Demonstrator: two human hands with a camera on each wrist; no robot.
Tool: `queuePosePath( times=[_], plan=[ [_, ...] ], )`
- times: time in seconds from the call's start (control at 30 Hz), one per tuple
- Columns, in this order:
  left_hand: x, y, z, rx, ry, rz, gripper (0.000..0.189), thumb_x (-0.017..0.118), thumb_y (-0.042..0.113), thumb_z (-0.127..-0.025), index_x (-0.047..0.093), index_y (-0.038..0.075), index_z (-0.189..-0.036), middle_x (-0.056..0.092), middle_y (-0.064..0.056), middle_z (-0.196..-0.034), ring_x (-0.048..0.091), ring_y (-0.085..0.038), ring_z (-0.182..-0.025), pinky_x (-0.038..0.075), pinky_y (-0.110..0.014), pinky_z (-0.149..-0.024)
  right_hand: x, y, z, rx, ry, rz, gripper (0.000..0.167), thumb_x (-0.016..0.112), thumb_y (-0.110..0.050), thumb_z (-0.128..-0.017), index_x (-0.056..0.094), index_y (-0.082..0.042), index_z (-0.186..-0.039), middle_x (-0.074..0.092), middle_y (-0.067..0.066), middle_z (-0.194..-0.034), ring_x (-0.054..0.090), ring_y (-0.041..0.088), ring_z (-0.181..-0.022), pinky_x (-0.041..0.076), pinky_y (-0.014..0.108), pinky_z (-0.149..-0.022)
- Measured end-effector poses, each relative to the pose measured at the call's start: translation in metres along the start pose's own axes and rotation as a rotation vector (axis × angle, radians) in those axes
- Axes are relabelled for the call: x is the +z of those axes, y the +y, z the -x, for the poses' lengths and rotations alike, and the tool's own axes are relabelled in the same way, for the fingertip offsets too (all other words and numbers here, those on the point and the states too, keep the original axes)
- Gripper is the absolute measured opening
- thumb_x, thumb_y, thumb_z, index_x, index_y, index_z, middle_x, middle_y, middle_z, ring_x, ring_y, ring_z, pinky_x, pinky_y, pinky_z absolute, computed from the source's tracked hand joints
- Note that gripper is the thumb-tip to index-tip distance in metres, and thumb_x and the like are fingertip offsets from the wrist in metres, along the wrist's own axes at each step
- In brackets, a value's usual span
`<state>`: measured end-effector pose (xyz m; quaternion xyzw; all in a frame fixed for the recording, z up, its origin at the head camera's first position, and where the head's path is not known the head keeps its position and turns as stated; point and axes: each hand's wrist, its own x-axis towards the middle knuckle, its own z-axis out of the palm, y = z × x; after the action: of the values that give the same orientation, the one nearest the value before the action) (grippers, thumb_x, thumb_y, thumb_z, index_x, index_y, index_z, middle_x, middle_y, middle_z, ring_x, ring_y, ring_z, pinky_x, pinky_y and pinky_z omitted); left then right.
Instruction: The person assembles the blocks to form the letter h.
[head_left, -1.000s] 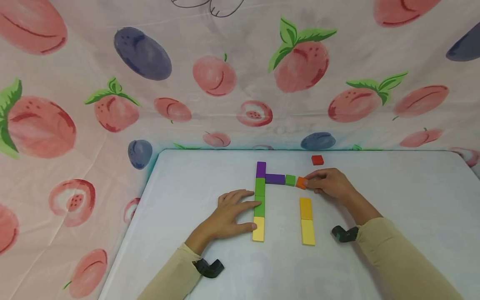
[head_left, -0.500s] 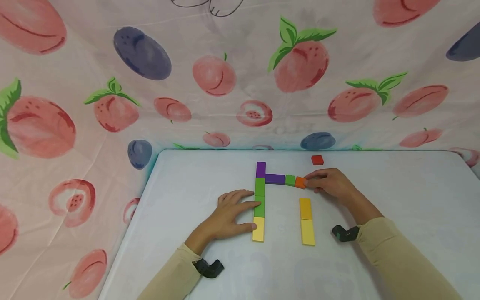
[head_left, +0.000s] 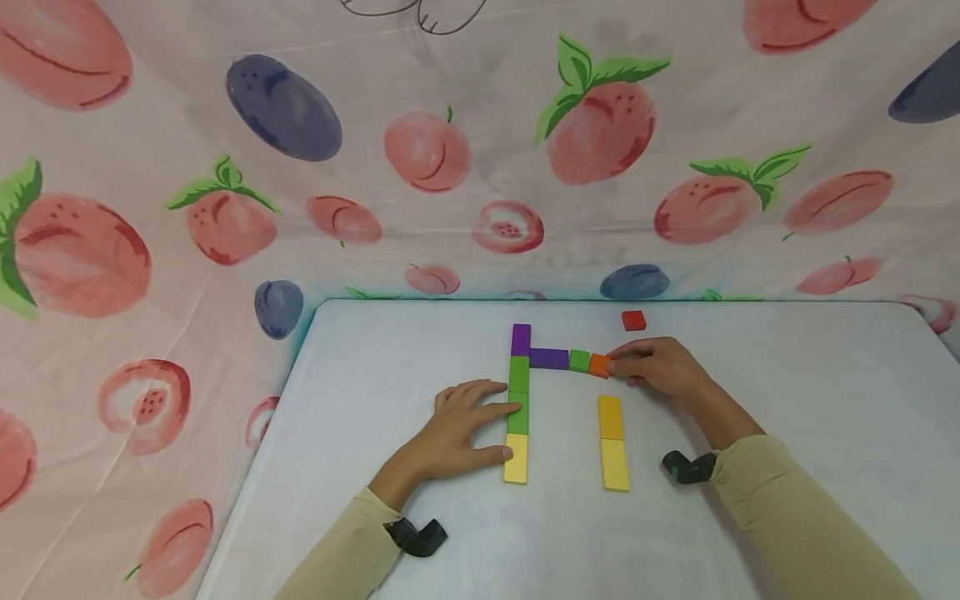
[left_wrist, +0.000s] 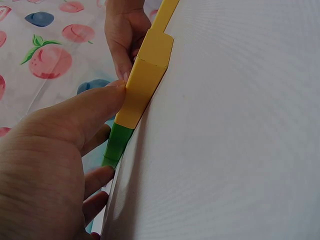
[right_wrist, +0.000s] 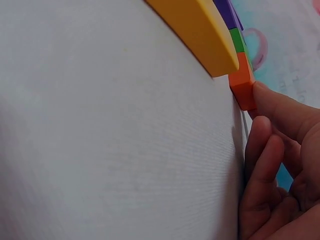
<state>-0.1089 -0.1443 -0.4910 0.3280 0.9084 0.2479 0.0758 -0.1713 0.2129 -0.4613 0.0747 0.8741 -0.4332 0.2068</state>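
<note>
In the head view my left hand lies with fingers spread along the left side of a column of blocks. Its thumb touches the yellow block, and other fingertips reach the green blocks. The column's top is a purple block. From it a row runs right: a dark purple block, a small green block and an orange block, slightly angled. My right hand pinches the orange block's right end; in the right wrist view the thumb presses the orange block.
Below the orange block, an amber block and a pale yellow block stand end to end, apart from the row. A red block lies near the far edge of the white table. Fruit-printed cloth rises behind.
My right hand has slid the orange block a little left, closing the gap to the small green block. The left hand has stayed in place.
</note>
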Motion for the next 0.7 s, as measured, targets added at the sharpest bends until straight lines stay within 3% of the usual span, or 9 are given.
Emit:
queuePosePath(
  times=[0.7],
  plan=[
    [0.0015,-0.0019,-0.0008,-0.011,-0.011,-0.005,0.062,0.064,0.059,-0.092,0.052,0.038,-0.149,0.036,0.006,-0.162,0.025,-0.019,-0.153,0.017,-0.058,-0.119,-0.0016,0.0025,-0.0007,0.002,-0.001,-0.015,0.045,0.074,-0.040,-0.091,0.071,-0.014,-0.128,0.068,0.000,-0.087,0.058,0.024,-0.092,0.044,0.032,-0.081]
  ],
)
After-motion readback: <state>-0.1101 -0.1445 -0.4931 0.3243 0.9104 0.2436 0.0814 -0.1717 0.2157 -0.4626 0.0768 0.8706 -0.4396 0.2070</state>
